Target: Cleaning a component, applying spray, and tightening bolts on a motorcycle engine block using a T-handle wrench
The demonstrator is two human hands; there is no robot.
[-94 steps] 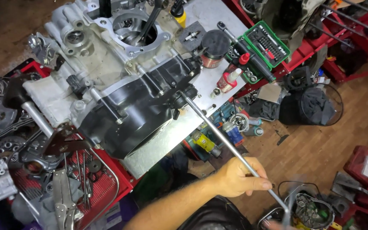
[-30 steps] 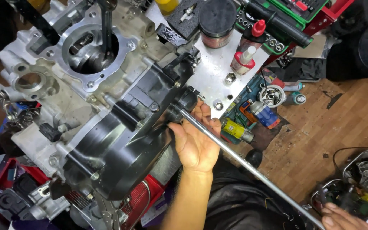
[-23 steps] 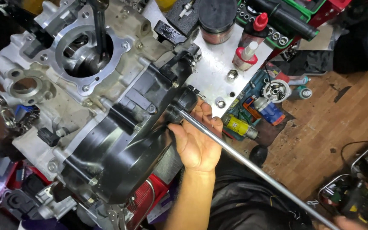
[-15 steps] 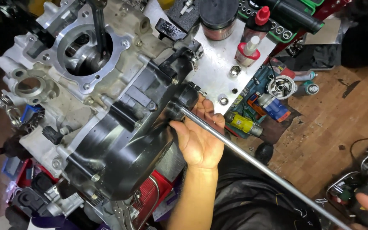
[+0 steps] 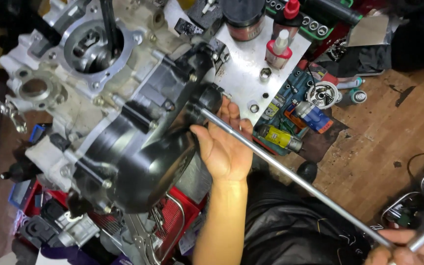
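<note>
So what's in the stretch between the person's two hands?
In the head view, the long metal rod spans it, from the left hand at the black engine cover to the right hand, passing over dark clothing.
</note>
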